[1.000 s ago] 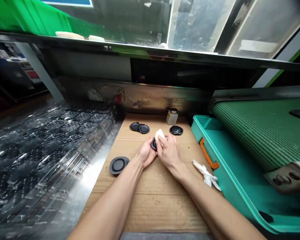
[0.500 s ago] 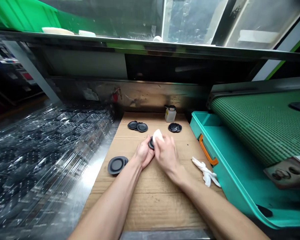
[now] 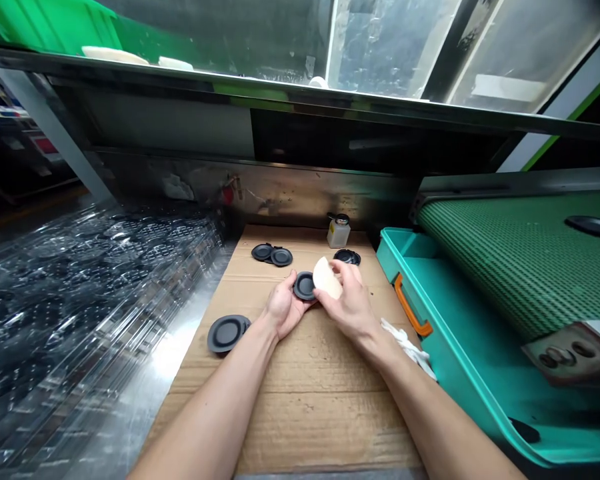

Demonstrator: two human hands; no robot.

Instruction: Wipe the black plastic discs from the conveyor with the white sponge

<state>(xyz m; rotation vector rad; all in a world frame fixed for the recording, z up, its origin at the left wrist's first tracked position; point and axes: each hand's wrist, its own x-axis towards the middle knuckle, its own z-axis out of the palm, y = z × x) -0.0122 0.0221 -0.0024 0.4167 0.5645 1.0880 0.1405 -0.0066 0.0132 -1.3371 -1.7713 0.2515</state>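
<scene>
metal-framed workstation, with brown cardboard laid over the surface under two bare hands. the left hand's grip is clamped on one black disc, thumb at its rim and fingers beneath, probably so its recessed face stays tilted up and steady. beside it, the right hand's grip is pinched on one white pad, held by the edge, perhaps to leave most of the pad free. the pad overlaps the disc's right rim in this view; whether they touch, i cannot tell.

three more black pieces lie around the grips: one double round piece beyond the left, one folded piece just beyond the right, partly hidden, and one larger piece left of the left wrist. one small bottle stands beyond both grips. right of the right wrist are one white cloth bundle and one teal bin, seemingly kept within reach.
</scene>
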